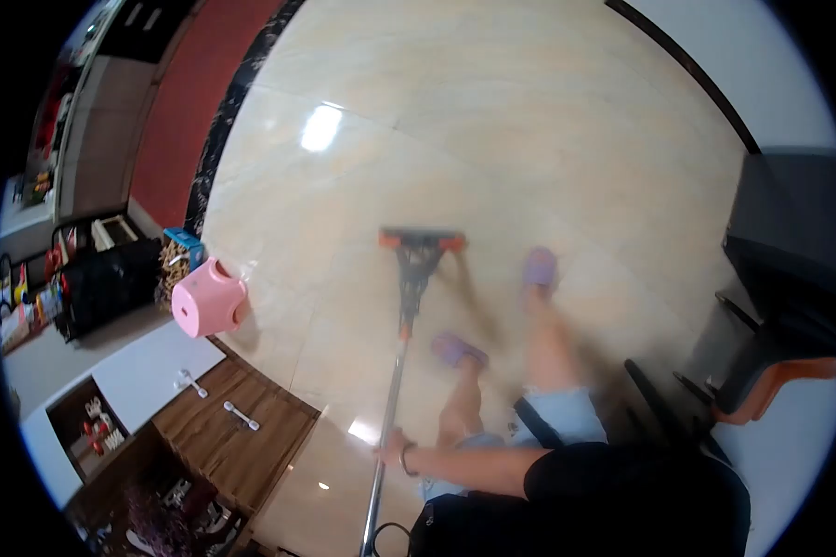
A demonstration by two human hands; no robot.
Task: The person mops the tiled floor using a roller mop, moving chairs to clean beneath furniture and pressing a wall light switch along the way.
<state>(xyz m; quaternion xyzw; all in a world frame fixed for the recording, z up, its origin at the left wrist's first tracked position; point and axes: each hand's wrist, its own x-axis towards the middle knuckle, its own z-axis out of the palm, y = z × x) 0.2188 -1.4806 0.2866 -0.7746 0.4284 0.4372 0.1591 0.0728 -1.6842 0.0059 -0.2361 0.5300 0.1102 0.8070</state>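
Observation:
A mop (398, 371) with a silver pole runs up from the bottom edge to a flat grey and orange head (422, 239) on the glossy beige floor (474, 111). One hand (395, 450), with a bracelet at its wrist, is wrapped round the pole; its arm comes from the right, from a black sleeve, and I take it for my right hand. My left hand is not in view. Purple slippers (540, 267) are on my feet, to the right of the mop.
A pink stool (210, 298) stands at the left, beside a wooden cabinet (232, 399) with white latches and a black bag (111, 286). On the right are a dark box-like piece (785, 232) and a chair (776, 376). A red floor strip (195, 102) lies upper left.

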